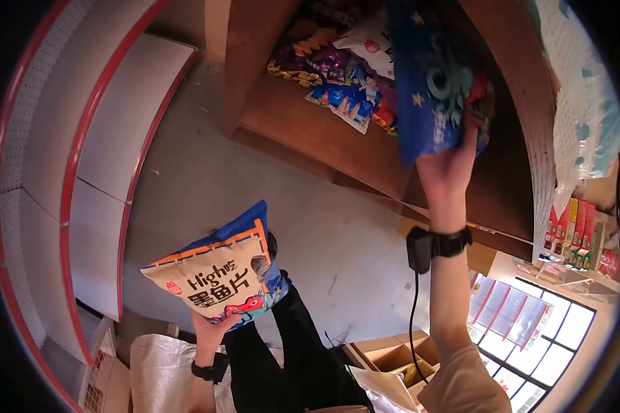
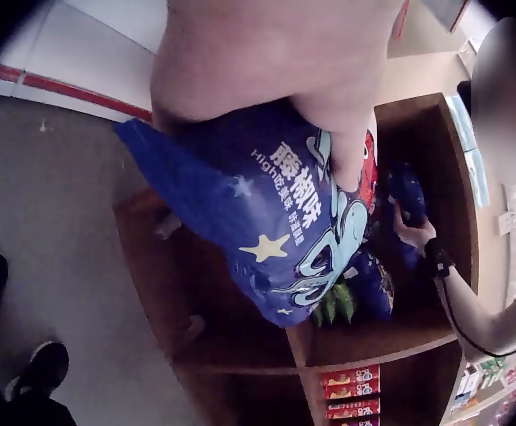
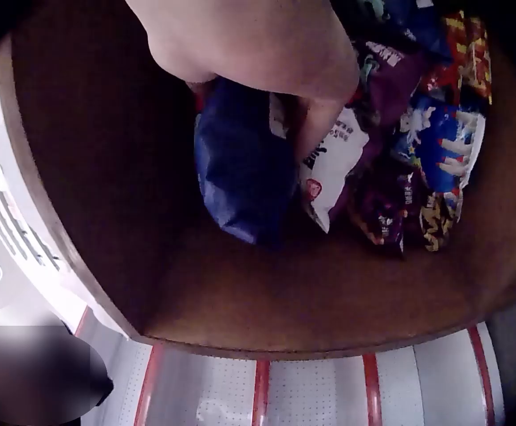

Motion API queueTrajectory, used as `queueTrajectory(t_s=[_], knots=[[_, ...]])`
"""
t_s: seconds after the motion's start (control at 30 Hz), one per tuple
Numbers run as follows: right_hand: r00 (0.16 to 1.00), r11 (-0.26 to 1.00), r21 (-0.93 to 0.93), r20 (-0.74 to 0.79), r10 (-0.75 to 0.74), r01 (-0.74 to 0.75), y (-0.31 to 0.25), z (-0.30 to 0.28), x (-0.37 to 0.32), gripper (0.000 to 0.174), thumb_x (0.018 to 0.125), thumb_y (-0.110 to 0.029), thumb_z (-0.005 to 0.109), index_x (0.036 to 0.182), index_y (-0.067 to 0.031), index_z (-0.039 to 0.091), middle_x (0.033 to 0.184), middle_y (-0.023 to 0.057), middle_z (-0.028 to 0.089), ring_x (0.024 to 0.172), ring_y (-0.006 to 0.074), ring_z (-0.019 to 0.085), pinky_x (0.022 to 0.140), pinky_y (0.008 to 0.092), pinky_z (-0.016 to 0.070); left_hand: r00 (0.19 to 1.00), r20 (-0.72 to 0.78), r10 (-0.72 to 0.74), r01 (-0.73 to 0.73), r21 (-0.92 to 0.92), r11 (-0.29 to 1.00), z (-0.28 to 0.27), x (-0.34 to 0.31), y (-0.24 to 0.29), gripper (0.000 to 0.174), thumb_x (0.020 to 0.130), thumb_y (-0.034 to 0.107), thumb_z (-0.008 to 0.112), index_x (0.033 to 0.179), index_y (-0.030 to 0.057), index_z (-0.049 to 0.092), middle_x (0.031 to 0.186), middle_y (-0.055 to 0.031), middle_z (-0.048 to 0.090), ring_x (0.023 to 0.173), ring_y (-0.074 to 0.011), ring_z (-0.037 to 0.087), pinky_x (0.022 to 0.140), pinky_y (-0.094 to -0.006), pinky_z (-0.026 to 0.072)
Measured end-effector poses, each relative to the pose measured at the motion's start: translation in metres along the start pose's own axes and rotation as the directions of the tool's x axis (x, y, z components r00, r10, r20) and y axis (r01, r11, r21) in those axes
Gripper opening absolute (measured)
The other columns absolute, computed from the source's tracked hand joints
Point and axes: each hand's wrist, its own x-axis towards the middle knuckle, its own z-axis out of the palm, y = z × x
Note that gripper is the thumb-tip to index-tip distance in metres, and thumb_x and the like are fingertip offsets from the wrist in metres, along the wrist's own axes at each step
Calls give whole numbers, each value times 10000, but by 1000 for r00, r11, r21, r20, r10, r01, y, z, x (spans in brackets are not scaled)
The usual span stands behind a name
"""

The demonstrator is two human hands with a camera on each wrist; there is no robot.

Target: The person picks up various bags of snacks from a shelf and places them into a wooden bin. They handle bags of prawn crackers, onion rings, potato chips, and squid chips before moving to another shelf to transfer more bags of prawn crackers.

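Note:
The left hand (image 1: 212, 329) grips the lower end of a puffed snack bag (image 1: 213, 282), cream at the front with blue edges, held above the person's legs. In the left wrist view the bag's blue side (image 2: 267, 204) shows stars and a pale octopus figure. Inside the brown wooden compartment, the right hand (image 1: 449, 162) holds a blue bag (image 1: 430, 89) with stars; the right wrist view shows that blue bag (image 3: 244, 169) between thumb and fingers, its fingertips partly hidden. Beside it lie a white bag (image 3: 333, 169) and a blue castle-print bag (image 1: 348, 96).
White shelves with red edges (image 1: 134, 103) stand at the left. The wooden compartment's floor (image 1: 303, 124) holds several more snack bags. Open cardboard boxes (image 1: 393, 354) are beside the legs. Red boxes (image 2: 351, 390) sit in a lower compartment.

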Motion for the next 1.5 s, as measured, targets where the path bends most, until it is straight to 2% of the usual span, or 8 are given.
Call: queueTrajectory(t_s=[0.23, 0.37, 1.03, 1.23, 1.33, 1.37, 1.4, 1.5], knots=[[999, 985, 173, -35, -12, 17, -16, -17, 93, 403, 948, -311, 461, 1265, -64, 479, 1325, 128, 475, 1235, 283, 434, 1078, 432, 305, 997, -75, -6, 5, -14, 1000, -1, 6, 4, 646, 595, -34, 807, 1160, -21, 494, 1090, -103, 611, 958, -176, 608, 861, -306, 492], [889, 986, 166, 454, -66, -12, -37, -22, 121, 461, 937, -363, 474, 1272, -47, 452, 1320, 145, 467, 1233, 296, 432, 1074, 442, 317, 995, -103, 7, -5, 16, 1000, -5, 6, 1, 644, 591, -57, 790, 1162, -30, 493, 1088, -108, 613, 941, -173, 614, 834, -298, 501], [954, 971, 147, 261, 146, -189, 15, 12, 92, 563, 952, -378, 440, 1405, -98, 259, 1438, 156, 299, 1292, 384, 331, 1010, 531, 369, 999, -42, -17, 19, 49, 999, -4, 14, 20, 544, 606, -27, 799, 1094, -30, 557, 1034, -86, 639, 901, -150, 620, 818, -286, 497], [987, 999, 15, 155, 31, -34, 54, 12, 143, 457, 976, -309, 341, 1363, -67, 325, 1429, 145, 322, 1298, 351, 327, 1058, 502, 332, 999, -52, -8, 12, 79, 997, -8, 15, 12, 559, 605, -30, 797, 1106, -25, 549, 1040, -87, 638, 904, -153, 622, 822, -290, 498], [618, 493, -550, 785, 31, 674, 59, 5, 154, 452, 963, -251, 328, 1373, -64, 301, 1447, 132, 293, 1310, 374, 294, 1105, 472, 265, 998, -50, -27, 32, 92, 995, -12, 14, 9, 557, 606, -27, 799, 1106, -23, 553, 1038, -87, 640, 904, -152, 623, 821, -288, 499], [679, 928, -258, 734, 8, 268, 62, 4, 155, 448, 955, -218, 330, 1373, -58, 298, 1432, 146, 310, 1315, 359, 291, 1120, 454, 234, 998, -48, -37, 42, 106, 993, -13, 14, 8, 557, 607, -25, 800, 1106, -22, 554, 1036, -86, 641, 903, -151, 623, 819, -287, 499], [732, 957, 184, 680, 41, -224, 62, 6, 154, 447, 947, -186, 332, 1372, -52, 294, 1418, 161, 328, 1320, 343, 287, 1135, 435, 203, 999, -45, -28, 32, 90, 995, -12, 14, 6, 554, 609, -23, 803, 1105, -21, 556, 1035, -85, 642, 903, -149, 623, 818, -287, 500], [739, 993, 18, 669, 73, -114, 51, 10, 142, 428, 954, -185, 325, 1359, -47, 314, 1390, 178, 355, 1305, 333, 315, 1119, 430, 248, 998, -50, -23, 28, 97, 995, -9, 13, 8, 551, 611, -25, 803, 1104, -20, 556, 1035, -84, 642, 906, -149, 623, 818, -289, 501]])
